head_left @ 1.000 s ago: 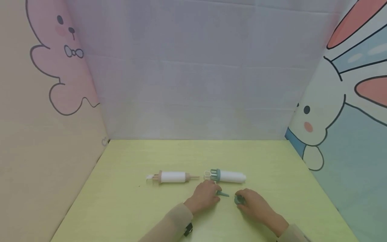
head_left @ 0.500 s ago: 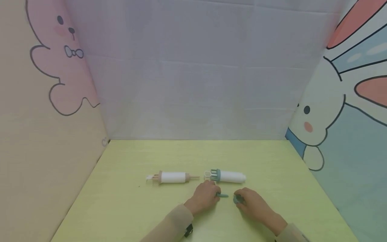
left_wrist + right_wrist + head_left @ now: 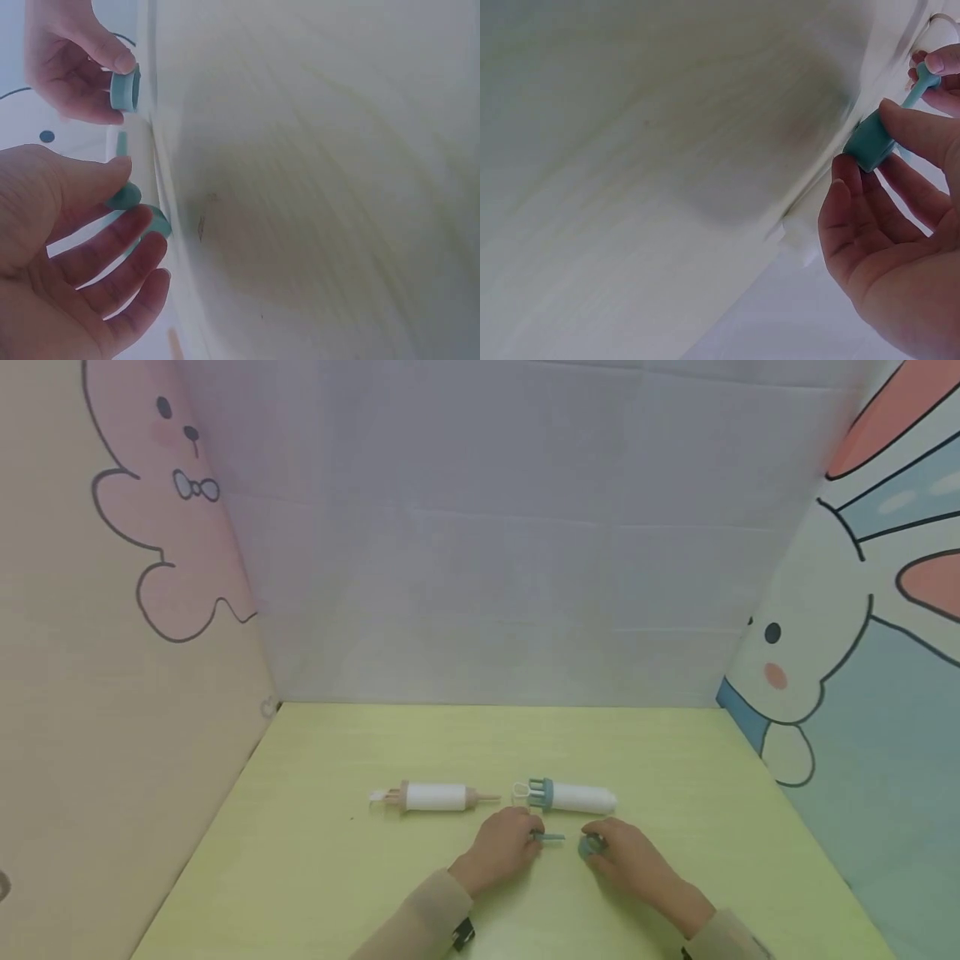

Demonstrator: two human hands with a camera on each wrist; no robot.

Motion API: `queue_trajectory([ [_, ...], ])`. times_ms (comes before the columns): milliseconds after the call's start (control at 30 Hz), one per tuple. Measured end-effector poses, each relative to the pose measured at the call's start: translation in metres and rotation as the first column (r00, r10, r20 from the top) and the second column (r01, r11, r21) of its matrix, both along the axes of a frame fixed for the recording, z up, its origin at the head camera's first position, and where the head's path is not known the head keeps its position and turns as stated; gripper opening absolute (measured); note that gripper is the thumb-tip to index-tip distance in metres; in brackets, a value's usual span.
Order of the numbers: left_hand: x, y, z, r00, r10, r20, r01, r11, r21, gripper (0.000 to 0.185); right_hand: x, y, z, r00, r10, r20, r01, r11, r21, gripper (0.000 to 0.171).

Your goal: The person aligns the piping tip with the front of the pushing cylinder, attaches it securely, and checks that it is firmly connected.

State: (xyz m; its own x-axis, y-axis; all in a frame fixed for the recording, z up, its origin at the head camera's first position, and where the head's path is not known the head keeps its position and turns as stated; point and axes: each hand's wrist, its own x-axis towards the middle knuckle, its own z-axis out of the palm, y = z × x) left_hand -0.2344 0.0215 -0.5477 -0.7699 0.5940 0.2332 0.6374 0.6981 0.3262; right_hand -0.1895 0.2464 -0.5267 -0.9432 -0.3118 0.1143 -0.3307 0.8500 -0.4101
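Just below the middle of the table in the head view, my left hand (image 3: 504,845) pinches a small teal nozzle (image 3: 553,837). Its thin tip points right; in the right wrist view the nozzle's wider end (image 3: 925,75) sits at the fingertips. A short distance to the right, my right hand (image 3: 633,864) pinches a teal ring-shaped cap (image 3: 587,848) between thumb and fingers. The left wrist view shows the cap (image 3: 123,91) as a hollow band. Nozzle and cap are apart in the head view. Behind both hands lies a white syringe-like tube (image 3: 583,798) with a teal flange and plunger.
Left of the teal-ended tube lies a similar white tube (image 3: 435,797) with peach ends and a thin peach nozzle. The yellow-green table (image 3: 300,893) meets a pale cloth (image 3: 480,568) at the back and cartoon-printed walls (image 3: 885,760) at the sides.
The nozzle's tip has swung from slanting down-right to nearly level. The scene has shifted slightly to the right in the head view. Both hands keep their holds.
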Motion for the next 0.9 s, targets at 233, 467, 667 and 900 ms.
queue_trajectory([
  [233, 0.002, -0.004, 0.003, 0.999, 0.009, 0.046, -0.013, 0.998, 0.068, 0.014, -0.003, -0.002, 0.007, 0.999, -0.018, 0.045, 0.022, 0.995, -0.094, 0.032],
  [467, 0.003, -0.005, 0.005, 0.999, 0.018, 0.042, -0.023, 0.993, 0.114, 0.015, -0.004, -0.006, 0.010, 0.999, 0.009, 0.049, 0.004, 0.969, -0.246, 0.032],
  [667, 0.004, -0.003, 0.009, 0.999, 0.026, 0.042, -0.032, 0.989, 0.144, 0.015, -0.006, -0.012, 0.010, 0.997, 0.036, 0.073, -0.010, 0.944, -0.329, 0.028],
  [900, 0.006, -0.001, 0.013, 0.999, 0.026, 0.025, -0.030, 0.988, 0.154, 0.015, -0.010, -0.019, 0.012, 0.992, 0.079, 0.097, -0.034, 0.918, -0.394, 0.029],
])
